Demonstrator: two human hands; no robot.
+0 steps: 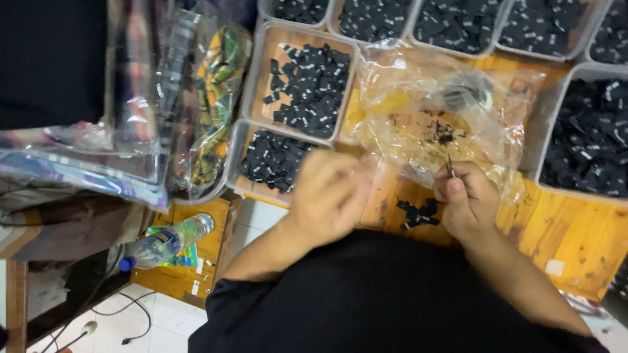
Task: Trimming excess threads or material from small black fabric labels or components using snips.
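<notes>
Orange-stained wood forms the desk (556, 229), on which shallow clear plastic trays are set in rows. A thin dark metal tool (450, 167), possibly tweezers, is held in the right hand (466, 199); its long axis runs almost upright in the picture, and its tip points away from the person, toward a crumpled clear plastic bag (432, 111). The right grip is closed tightly round the tool's lower part, with thumb and forefinger pinched on it, so only the upper end is seen above the fingers. The tool's tip is placed at the near edge of the bag; whether it touches the film cannot be told.

The left hand (327, 196) is blurred and is held above the desk edge, just beside the near tray (271, 160) of small black labels. Its fingers are curled inward, but whether anything is held in that grip cannot be told.

A small heap of black labels (418, 214) is seen on the desk between the two hands, nearer the right one. More trays (307, 82) filled with black labels are ranged behind and to the right. At the left, bagged patterned fabric (216, 98) is piled, and a plastic water bottle (163, 242) is laid on its side on a lower wooden surface.
</notes>
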